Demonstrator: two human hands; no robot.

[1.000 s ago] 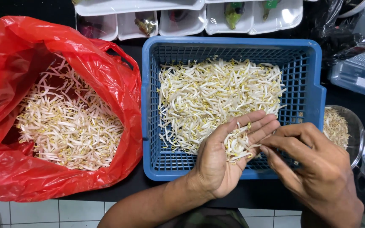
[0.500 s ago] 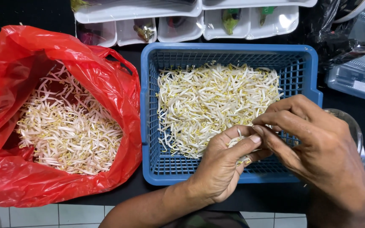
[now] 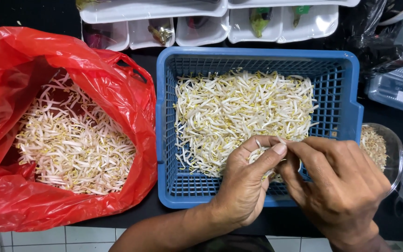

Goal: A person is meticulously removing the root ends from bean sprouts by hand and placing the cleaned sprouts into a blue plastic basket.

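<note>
Bean sprouts lie in a thick layer across the blue plastic basket, pale stems with yellow heads. A far larger heap waits in the red plastic bag — most looks untouched. Left hand cups a small bunch; right hand pinches at it, fingers closed, above a small glass bowl of bits.

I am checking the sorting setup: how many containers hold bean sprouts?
3: red bag at left, blue basket in the middle, clear bowl at right, partly hidden by the right hand.
</note>
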